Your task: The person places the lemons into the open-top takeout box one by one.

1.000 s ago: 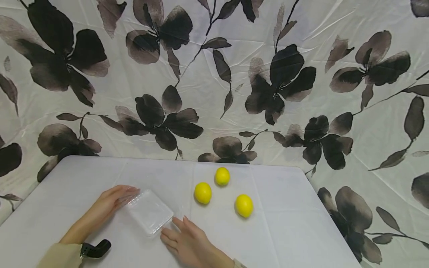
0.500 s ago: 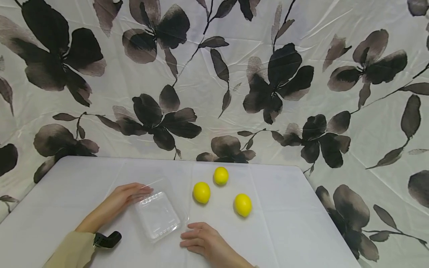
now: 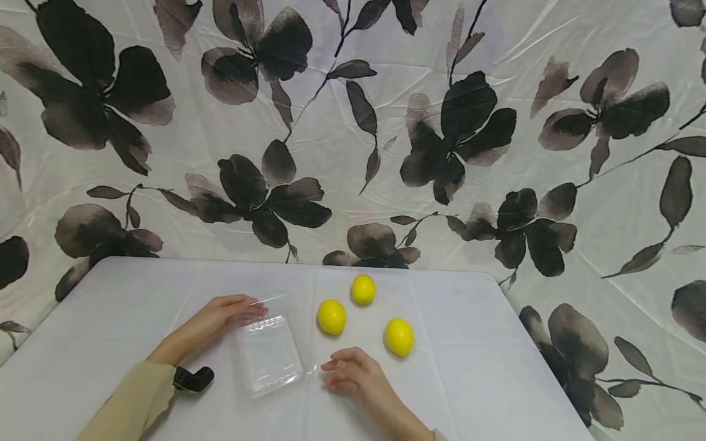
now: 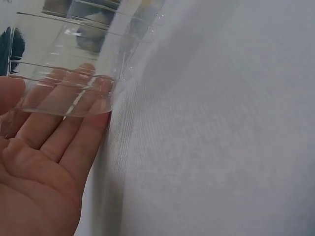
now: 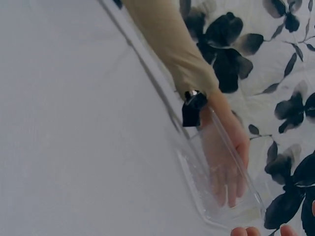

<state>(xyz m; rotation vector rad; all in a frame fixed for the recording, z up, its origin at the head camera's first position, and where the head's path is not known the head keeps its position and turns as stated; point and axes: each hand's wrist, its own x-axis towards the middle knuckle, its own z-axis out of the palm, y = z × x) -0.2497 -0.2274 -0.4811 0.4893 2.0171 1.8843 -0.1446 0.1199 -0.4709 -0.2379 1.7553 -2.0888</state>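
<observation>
A clear plastic box (image 3: 273,358) with a hinged lid lies on the white table, its lid raised partway from the base. My left hand (image 3: 234,311) touches the box's far left side. In the left wrist view its fingers extend along the clear plastic (image 4: 64,54), seen through it, with the thumb at the left edge. My right hand (image 3: 355,375) is just right of the box with loosely bent fingers and holds nothing. Its fingertips (image 5: 246,231) show at the bottom of the right wrist view, close to the box's edge. Three lemons (image 3: 331,316) lie beyond the box and right hand.
A white cloth covers the table (image 3: 458,380), whose far edge meets a hanging floral cloth (image 3: 375,147). The rightmost lemon (image 3: 399,337) sits beyond the right hand. A black wrist strap (image 3: 193,379) is on the left wrist below a beige sleeve (image 3: 135,398).
The box has shifted right with my left hand, and its lid has come up from the base. My right hand has moved right and slightly forward, away from the box. The lemons stay put.
</observation>
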